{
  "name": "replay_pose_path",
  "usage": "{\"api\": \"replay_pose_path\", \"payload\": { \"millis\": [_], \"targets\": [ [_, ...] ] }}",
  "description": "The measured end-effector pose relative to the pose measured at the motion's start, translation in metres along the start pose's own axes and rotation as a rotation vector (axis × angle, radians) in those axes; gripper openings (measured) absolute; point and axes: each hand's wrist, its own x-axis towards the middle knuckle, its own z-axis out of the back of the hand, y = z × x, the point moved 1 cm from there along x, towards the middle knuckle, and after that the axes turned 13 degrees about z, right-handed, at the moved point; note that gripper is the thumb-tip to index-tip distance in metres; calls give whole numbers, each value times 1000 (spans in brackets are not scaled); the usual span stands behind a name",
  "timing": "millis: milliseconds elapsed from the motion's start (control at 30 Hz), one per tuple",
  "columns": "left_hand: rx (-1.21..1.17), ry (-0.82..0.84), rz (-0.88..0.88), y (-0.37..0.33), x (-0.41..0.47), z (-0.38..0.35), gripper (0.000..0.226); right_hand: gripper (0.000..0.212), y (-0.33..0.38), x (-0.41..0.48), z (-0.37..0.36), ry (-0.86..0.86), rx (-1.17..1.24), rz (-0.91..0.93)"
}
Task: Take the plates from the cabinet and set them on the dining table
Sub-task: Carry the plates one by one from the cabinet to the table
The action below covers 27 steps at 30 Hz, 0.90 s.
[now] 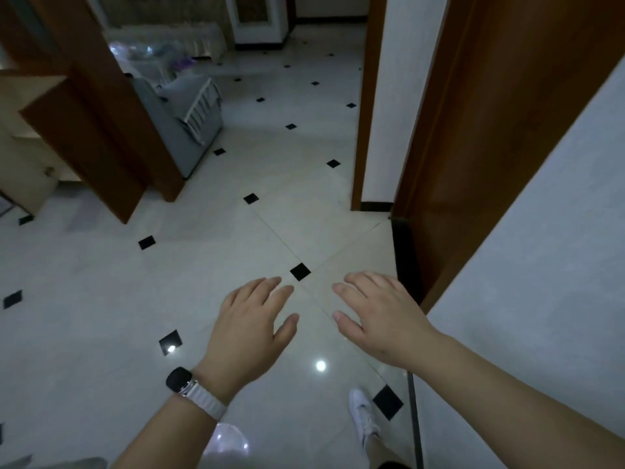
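My left hand (252,319), with a dark watch on a white strap at the wrist, is held out palm down over the tiled floor, fingers straight and holding nothing. My right hand (375,313) hovers beside it, also palm down with relaxed fingers and nothing in it. No plates, cabinet or dining table show in this view.
A pale tiled floor (169,282) with small black diamonds stretches ahead. A brown wooden door frame (490,130) and white wall (541,265) stand close on the right. A brown partition (101,130) and a grey sofa (182,116) lie ahead left. My white shoe (363,418) is below.
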Motion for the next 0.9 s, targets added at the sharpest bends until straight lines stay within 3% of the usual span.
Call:
{"api": "replay_pose_path", "payload": {
  "millis": [333, 500, 900],
  "targets": [
    [67, -121, 215, -34, 92, 21, 49, 50, -107, 119, 13, 0, 79, 230],
    [80, -204, 318, -11, 95, 33, 49, 50, -101, 167, 11, -32, 111, 332],
    [103, -207, 546, 103, 102, 32, 43, 45, -40, 289, -33, 17, 139, 612]
  ]
}}
